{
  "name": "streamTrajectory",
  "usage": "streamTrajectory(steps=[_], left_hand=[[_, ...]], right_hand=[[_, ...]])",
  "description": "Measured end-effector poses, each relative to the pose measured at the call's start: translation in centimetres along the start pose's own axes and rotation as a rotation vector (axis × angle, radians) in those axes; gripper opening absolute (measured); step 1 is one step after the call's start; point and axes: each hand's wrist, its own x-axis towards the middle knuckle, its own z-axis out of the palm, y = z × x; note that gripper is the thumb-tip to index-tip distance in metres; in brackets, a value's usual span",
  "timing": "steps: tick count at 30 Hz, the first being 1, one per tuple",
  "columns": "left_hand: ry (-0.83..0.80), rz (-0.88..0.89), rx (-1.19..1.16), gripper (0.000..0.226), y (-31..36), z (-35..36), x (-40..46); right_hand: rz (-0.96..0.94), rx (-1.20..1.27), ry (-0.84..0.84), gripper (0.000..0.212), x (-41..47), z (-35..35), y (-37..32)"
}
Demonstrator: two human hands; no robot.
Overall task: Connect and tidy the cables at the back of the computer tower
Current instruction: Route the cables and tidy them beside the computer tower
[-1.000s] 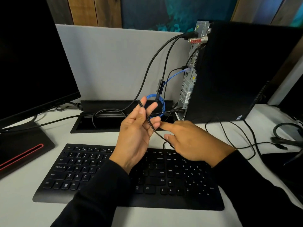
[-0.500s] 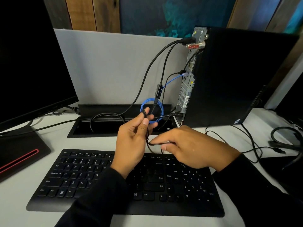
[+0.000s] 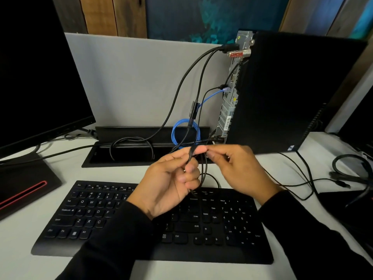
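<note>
A black computer tower (image 3: 282,91) stands at the back right, its metal rear panel (image 3: 229,110) facing left with several black cables and a blue cable (image 3: 210,98) plugged in. A coil of blue cable (image 3: 174,134) hangs by the panel's foot. My left hand (image 3: 167,182) is closed around folded loops of a thin black cable (image 3: 203,174) above the keyboard. My right hand (image 3: 238,168) pinches the same cable at the top of the loops, fingertips touching the left hand's. The cable runs back to the tower's base.
A black keyboard (image 3: 101,217) lies under my hands. A dark monitor (image 3: 38,77) and its red-striped stand (image 3: 22,188) are at the left. A black cable tray slot (image 3: 129,152) sits behind the keyboard. More loose black cables (image 3: 302,178) lie at the right.
My right hand rose from low by the keyboard to the top of the loops, meeting the left fingertips. The left hand closed further on the gathered cable.
</note>
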Motion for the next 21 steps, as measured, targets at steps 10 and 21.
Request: streamTrajectory(steps=[10, 21], left_hand=[[0.328, 0.327, 0.492, 0.041, -0.3, -1.8, 1.0], [0.050, -0.040, 0.634, 0.042, 0.2, -0.4, 0.1]], right_hand=[[-0.095, -0.339, -0.491, 0.016, -0.1, 0.4, -2.6], [-0.182, -0.155, 0.026, 0.028, 1.1, -2.8, -2.4]])
